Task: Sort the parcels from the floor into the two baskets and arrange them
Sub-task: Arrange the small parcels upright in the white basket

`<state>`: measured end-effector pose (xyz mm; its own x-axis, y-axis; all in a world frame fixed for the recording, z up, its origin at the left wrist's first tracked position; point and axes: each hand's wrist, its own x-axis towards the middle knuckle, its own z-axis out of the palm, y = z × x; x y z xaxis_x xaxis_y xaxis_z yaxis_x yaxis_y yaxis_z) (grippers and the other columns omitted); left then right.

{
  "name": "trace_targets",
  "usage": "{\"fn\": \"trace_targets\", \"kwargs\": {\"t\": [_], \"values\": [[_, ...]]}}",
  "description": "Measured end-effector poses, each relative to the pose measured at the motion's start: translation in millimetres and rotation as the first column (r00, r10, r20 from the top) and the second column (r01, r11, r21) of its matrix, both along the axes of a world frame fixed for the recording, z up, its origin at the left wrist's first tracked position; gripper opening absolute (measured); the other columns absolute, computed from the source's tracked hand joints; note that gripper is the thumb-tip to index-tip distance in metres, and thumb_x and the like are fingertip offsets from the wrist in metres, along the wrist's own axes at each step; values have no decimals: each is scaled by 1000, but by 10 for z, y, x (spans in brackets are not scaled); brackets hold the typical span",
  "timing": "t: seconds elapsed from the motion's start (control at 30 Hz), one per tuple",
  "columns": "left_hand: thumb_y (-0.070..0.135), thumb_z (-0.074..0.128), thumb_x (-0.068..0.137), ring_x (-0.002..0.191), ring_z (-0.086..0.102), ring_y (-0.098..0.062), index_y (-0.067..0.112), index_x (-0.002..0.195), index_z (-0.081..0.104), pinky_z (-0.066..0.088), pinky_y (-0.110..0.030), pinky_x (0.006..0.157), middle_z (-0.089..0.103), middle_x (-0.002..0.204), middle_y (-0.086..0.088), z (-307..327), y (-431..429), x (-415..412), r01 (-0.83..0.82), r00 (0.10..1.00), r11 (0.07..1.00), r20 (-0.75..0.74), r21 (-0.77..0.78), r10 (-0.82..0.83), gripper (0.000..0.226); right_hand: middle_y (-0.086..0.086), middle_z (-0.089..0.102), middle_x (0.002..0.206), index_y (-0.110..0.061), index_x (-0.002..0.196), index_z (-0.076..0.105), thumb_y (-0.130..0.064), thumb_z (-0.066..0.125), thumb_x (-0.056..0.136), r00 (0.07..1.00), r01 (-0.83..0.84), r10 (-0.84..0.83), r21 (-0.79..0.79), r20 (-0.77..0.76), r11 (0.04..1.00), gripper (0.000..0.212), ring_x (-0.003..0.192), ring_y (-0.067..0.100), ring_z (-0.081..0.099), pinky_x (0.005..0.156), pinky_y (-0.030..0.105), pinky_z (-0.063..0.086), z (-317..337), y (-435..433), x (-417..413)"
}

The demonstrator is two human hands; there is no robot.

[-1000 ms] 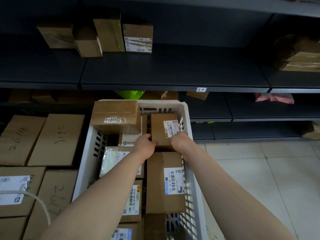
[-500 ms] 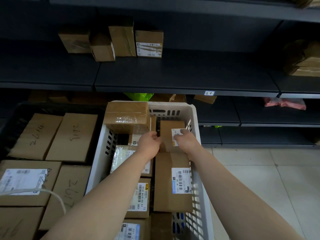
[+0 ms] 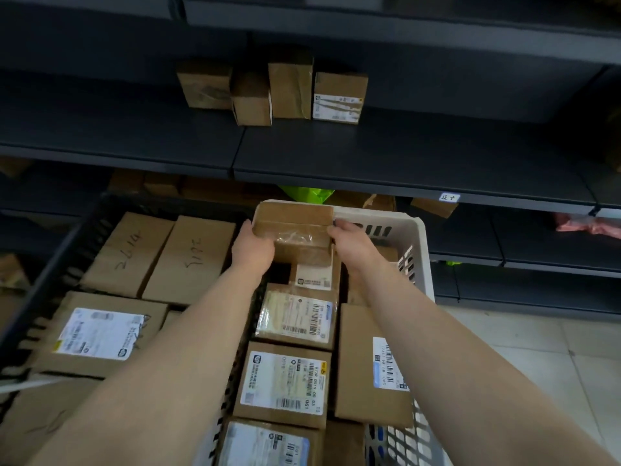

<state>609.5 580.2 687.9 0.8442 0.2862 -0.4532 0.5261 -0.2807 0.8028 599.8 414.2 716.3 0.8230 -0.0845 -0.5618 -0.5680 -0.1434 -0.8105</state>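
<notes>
Left hand point(image 3: 252, 247): grip clamped on the left end of the taped parcel, fingers curled round its edge.
Right hand point(image 3: 352, 242): grip clamped on the right end of the same parcel, fingertips on its far corner.
Taped parcel point(image 3: 291, 227): brown cardboard with clear tape across the near face. Held level between both hands at the far left corner of the white basket, above the parcels there. Cannot tell whether its underside rests on anything.
White basket point(image 3: 414, 230): slotted plastic, just right of the black basket, packed with parcels lying flat.
Labelled parcels point(image 3: 285, 381): a row down the white basket's left side, barcode labels up.
Plain-sided parcel point(image 3: 361, 364): lies along the white basket's right wall, label partly under the right forearm.
Black basket point(image 3: 84, 237): holds larger flat cartons.
Handwritten cartons point(image 3: 195, 257): two side by side at the black basket's far end, numbers penned on top.
Dark shelf point(image 3: 386, 153): behind both baskets.
Shelf parcels point(image 3: 290, 87): four small ones standing close together.
Green bag point(image 3: 307, 195): just beyond the white basket's far rim, under the shelf.
</notes>
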Motion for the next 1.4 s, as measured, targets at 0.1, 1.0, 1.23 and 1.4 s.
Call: {"fn": "trace_targets", "kwargs": {"t": [0.1, 1.0, 1.23, 1.4], "values": [[30, 52, 95, 124, 48, -24, 19, 148, 34, 40, -33, 99, 42, 145, -6, -8, 49, -24, -14, 1000, 998, 26, -67, 15, 57, 5, 68, 116, -16, 129, 57, -28, 49, 101, 991, 130, -127, 86, -37, 988, 32, 96, 19, 66, 65, 26, 52, -19, 15, -30], [37, 46, 100, 98, 57, -7, 27, 124, 60, 49, -28, 83, 61, 109, 12, 476, 87, -1676, 401, 905, 916, 158, -10, -395, 30, -3, 65, 111, -27, 124, 58, -31, 53, 99, 942, 335, -333, -152, 36, 930, 25, 103, 18, 62, 94, 41, 52, 473, -261, -2206], [41, 51, 96, 93, 60, -8, 27, 101, 63, 53, -37, 84, 64, 98, 15, 479, -47, -2143, 379, 905, 921, 174, 91, -389, 19, 3, 69, 105, -15, 121, 55, -16, 60, 95, 967, 248, -254, -168, -14, 954, 27, 94, 18, 66, 76, 31, 54, 479, -555, -2748], [41, 50, 97, 95, 59, -9, 30, 108, 59, 52, -40, 88, 61, 100, 17, 385, -271, -2519, 322, 931, 940, 140, 116, -337, 18, 4, 68, 111, -16, 130, 52, -15, 61, 94, 982, 178, -186, -191, -24, 965, 38, 98, 17, 64, 78, 30, 52, 342, -754, -2997]]}}
